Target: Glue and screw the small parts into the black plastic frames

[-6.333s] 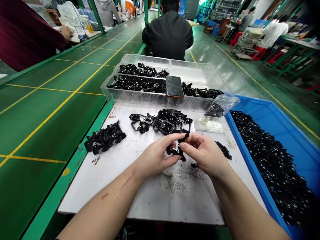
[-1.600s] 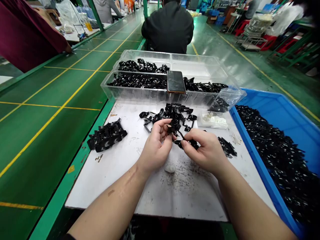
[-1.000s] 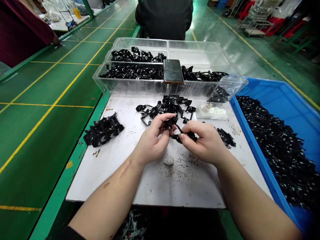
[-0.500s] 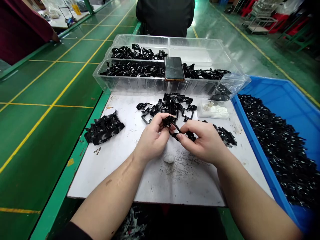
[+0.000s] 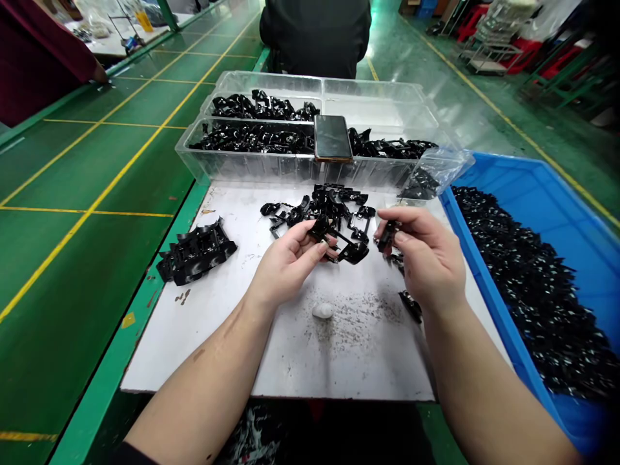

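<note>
One small black plastic piece (image 5: 387, 236) is pinched between the thumb and fingertips of the right hand (image 5: 423, 258), held just above the white board (image 5: 300, 355). The left hand (image 5: 290, 261) has its fingers curled closed around a larger black moulded piece (image 5: 351, 253), which sits at the near edge of a single tangled heap of black parts (image 5: 329, 210) in the middle of the board. One compact stack of black parts (image 5: 195, 252) lies well to the left, and one loose black part (image 5: 411, 305) lies below the right hand. A soft white lump (image 5: 322, 310) sits on the board between the two wrists. Beyond the heap stands one clear plastic tray (image 5: 242, 166), with black parts in two compartments and one phone (image 5: 332, 137) lying face up across it. One clear bag of black parts (image 5: 443, 168) sits at the tray's right corner. To the right, one blue crate (image 5: 513, 174) is filled with loose black parts. Two other people show: one in a black jacket (image 5: 314, 39) across the bench, and one maroon sleeve (image 5: 39, 64) at the upper left.
</note>
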Demonstrator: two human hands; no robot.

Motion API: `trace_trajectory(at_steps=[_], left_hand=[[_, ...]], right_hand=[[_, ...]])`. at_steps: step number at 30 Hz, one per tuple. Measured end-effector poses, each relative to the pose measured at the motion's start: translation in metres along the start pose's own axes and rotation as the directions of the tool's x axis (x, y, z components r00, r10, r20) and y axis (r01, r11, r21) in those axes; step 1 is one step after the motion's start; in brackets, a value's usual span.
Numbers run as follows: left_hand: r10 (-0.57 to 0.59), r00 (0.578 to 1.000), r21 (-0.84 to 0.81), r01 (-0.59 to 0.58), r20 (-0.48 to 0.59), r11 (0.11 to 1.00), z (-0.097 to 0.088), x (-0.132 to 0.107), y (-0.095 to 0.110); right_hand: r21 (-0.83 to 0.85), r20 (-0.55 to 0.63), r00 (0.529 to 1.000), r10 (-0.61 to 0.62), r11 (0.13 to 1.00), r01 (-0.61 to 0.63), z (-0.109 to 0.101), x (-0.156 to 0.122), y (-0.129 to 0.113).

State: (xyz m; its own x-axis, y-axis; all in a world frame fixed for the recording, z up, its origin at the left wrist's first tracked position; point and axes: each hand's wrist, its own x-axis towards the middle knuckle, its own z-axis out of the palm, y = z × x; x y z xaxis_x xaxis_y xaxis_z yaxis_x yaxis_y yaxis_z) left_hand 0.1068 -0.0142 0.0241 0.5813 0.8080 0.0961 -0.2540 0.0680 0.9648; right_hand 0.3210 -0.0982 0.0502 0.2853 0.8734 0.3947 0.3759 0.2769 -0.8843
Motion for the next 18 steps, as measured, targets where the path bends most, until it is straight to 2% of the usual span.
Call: trace_trajectory(at_steps=[2,4,8,12,18], left_hand=[[-0.011,1.000,-0.014,0.011,-0.009,1.000,0.0013,-0.0005,0.0001],[-0.009,1.000,-0.046,0.008,-0.025,0.999,0.0022,-0.0010,-0.0005],[0.005,0.999,-0.111,-0.011,-0.054,0.994,0.0037,-0.0014,-0.0019],[0.005,0.999,-0.121,-0.011,-0.052,0.993,0.0055,-0.0011,-0.0013],[-0.048,0.997,-0.084,0.042,-0.067,0.996,0.0059,-0.0023,-0.0026]], right_hand=[[0.081,-0.014,1.000,0.006,0.997,-0.005,0.0013,-0.0013,0.0003],[0.084,-0.002,1.000,-0.017,0.996,0.018,0.0035,-0.0025,0.0002],[-0.070,0.026,0.992,-0.126,0.989,0.127,0.0050,-0.0024,-0.0008],[-0.173,0.095,0.962,-0.254,0.948,0.267,0.0037,-0.0007,-0.0044],[-0.203,0.042,0.979,-0.199,0.958,0.204,0.0043,-0.0051,-0.0037]])
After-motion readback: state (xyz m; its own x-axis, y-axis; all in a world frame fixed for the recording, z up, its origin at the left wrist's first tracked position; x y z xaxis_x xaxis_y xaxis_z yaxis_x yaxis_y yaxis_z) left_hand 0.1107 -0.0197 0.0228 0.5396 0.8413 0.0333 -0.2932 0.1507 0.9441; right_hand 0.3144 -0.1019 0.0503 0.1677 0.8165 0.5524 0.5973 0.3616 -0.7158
